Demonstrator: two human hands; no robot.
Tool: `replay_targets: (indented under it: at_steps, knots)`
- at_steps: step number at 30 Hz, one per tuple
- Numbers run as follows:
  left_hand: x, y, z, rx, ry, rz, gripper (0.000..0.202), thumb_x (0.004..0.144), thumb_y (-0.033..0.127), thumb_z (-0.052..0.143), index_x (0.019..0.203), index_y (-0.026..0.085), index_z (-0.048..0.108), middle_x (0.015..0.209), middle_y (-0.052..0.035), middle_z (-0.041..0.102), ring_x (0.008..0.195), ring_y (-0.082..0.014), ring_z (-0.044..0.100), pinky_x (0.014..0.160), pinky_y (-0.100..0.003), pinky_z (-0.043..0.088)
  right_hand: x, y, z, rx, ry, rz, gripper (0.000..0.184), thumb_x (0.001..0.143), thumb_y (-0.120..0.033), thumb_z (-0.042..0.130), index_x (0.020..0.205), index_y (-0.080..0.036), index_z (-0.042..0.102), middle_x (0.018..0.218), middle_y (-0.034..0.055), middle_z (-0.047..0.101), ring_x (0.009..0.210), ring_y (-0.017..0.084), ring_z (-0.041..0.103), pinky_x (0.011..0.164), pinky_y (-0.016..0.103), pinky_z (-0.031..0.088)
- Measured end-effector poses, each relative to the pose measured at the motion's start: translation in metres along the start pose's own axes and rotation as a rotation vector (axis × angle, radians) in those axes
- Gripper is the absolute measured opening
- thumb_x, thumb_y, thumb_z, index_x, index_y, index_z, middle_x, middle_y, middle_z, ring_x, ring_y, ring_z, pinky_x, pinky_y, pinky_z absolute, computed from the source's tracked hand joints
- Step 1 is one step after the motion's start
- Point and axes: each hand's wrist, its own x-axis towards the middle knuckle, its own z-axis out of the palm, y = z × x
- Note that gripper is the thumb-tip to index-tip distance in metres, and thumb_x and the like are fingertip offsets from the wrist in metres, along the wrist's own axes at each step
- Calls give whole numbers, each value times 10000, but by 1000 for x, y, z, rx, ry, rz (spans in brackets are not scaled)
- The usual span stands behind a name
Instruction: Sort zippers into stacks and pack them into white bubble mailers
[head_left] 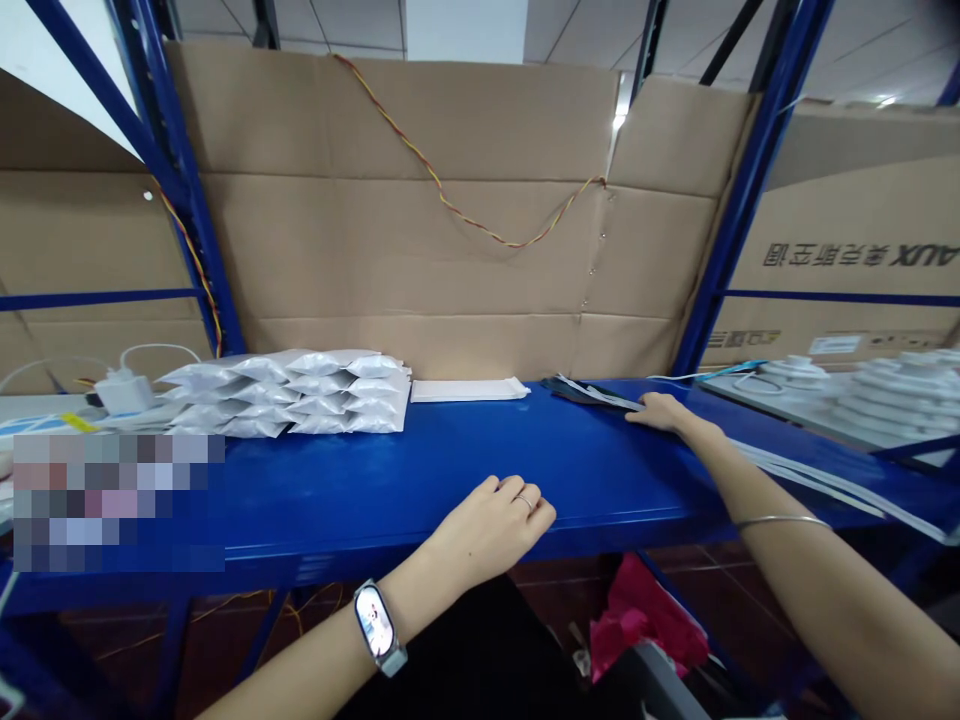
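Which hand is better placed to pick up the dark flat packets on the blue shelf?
Probably the right hand: its fingers lie right at the end of the dark flat packets. The left hand rests near the front edge of the blue steel shelf, much farther from them.

Blue steel racking uprights [180, 170] frame flattened cardboard sheets [390, 270] on the far side, with a twisted red-and-yellow wire [450, 205] draped across them. A large AUX carton [847, 255] stands far right. Pale ceiling tiles [330, 25] show above; dark reddish floor tiles [720, 580] lie below the blue shelf [375, 480].
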Motion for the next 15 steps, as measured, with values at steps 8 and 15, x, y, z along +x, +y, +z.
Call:
replay_targets:
  at_steps: [8, 15]
  knots:
    - [0, 0, 0, -38, -18, -20, 184, 890, 99, 441, 1044, 156, 524, 990, -67, 581, 870, -189, 540, 675, -311, 413, -3, -16, 2, -103, -157, 19, 323, 907, -341, 546, 1166, -148, 553, 1158, 84, 579, 986, 200, 593, 834, 412, 504]
    - [-1, -4, -5, -129, -10, -134, 145, 882, 137, 460, 1005, 167, 531, 1046, -75, 576, 940, -211, 537, 741, -329, 449, -43, -36, -15, -70, -139, -148, 260, 852, -292, 569, 1030, -116, 643, 1052, 175, 653, 1002, 283, 619, 838, 344, 451]
